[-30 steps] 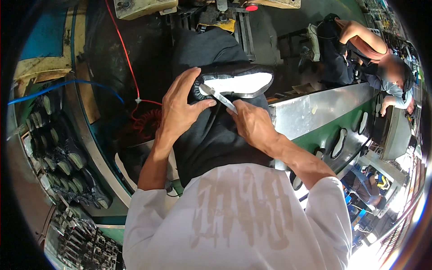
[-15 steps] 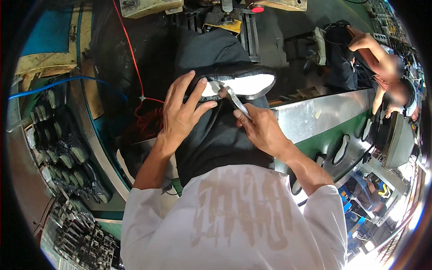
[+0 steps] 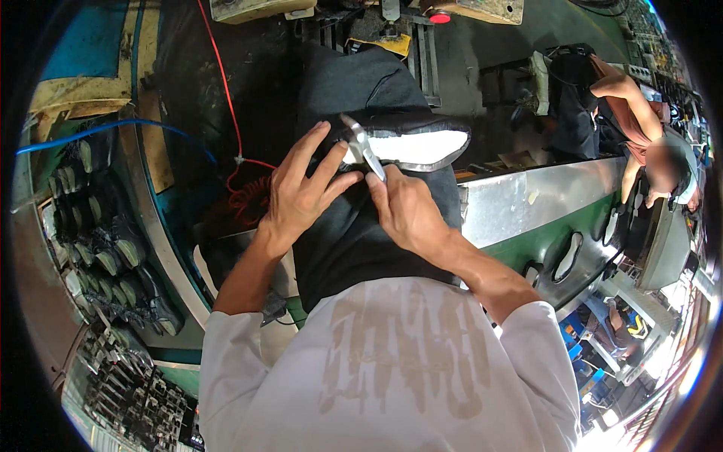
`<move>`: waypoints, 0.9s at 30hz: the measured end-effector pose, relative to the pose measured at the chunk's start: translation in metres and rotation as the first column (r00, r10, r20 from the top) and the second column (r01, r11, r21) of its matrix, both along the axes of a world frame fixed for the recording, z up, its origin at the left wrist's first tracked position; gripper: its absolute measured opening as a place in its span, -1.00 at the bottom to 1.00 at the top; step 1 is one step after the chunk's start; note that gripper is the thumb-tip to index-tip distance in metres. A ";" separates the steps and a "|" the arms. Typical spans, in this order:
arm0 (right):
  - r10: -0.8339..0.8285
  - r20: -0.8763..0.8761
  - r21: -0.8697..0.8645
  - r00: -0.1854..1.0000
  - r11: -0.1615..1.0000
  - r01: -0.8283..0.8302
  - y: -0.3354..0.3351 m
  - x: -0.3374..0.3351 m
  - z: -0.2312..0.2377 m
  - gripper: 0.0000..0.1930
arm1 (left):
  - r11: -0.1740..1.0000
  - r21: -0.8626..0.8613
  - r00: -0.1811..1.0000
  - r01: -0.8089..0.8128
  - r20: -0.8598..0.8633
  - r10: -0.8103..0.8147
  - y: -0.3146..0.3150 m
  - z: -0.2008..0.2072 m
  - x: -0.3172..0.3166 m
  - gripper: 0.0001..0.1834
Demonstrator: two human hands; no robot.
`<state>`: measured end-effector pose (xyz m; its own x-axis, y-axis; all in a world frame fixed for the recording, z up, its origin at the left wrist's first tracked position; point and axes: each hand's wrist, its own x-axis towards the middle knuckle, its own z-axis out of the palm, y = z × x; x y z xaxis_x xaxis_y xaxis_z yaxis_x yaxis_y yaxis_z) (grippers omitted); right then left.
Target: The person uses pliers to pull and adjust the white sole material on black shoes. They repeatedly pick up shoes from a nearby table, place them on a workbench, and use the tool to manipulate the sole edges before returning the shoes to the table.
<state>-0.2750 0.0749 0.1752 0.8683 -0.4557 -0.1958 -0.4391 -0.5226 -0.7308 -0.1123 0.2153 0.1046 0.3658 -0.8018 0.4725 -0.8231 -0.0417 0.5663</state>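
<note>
A black shoe [image 3: 452, 129] lies across my lap with its white underside [image 3: 422, 148] up. My left hand [image 3: 301, 192] grips its left end, with the fingers apart, fingertips on the edge and the thumb along the near side. In my right hand [image 3: 410, 207] is a pair of shiny metal pincers [image 3: 367, 151]. Their head is over the shoe's left end, close to my left fingertips. Whether the head touches the shoe, I cannot tell. Dark cloth [image 3: 354, 83] covers my legs beneath the shoe.
A metal-edged bench [image 3: 520, 200] with several shoes [image 3: 568, 256] runs off to the right, where a person [image 3: 629, 98] works. On the left is a rack of dark shoes [image 3: 113, 256]. A red hose [image 3: 226, 83] hangs by my left hand, and a machine [image 3: 384, 30] stands ahead.
My right hand and the pincers have moved left, and the pincers' head now sits further up, nearer the left fingers. My left hand keeps its grip on the shoe.
</note>
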 end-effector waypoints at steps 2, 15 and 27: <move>0.031 0.003 0.007 1.000 0.999 -0.031 -0.009 0.000 0.003 -0.67 | 1.000 0.008 1.000 -0.006 0.010 0.006 -0.001 0.003 0.003 -0.32; -0.015 -0.075 0.138 0.997 0.990 0.025 0.003 0.003 0.013 -0.53 | 0.988 0.139 0.888 -0.062 -0.444 0.118 -0.002 0.010 0.002 -0.04; -0.048 -0.105 0.195 0.993 0.978 0.068 0.001 0.002 0.028 -0.51 | 0.974 0.228 0.825 -0.017 -0.548 0.143 0.004 0.003 0.010 -0.01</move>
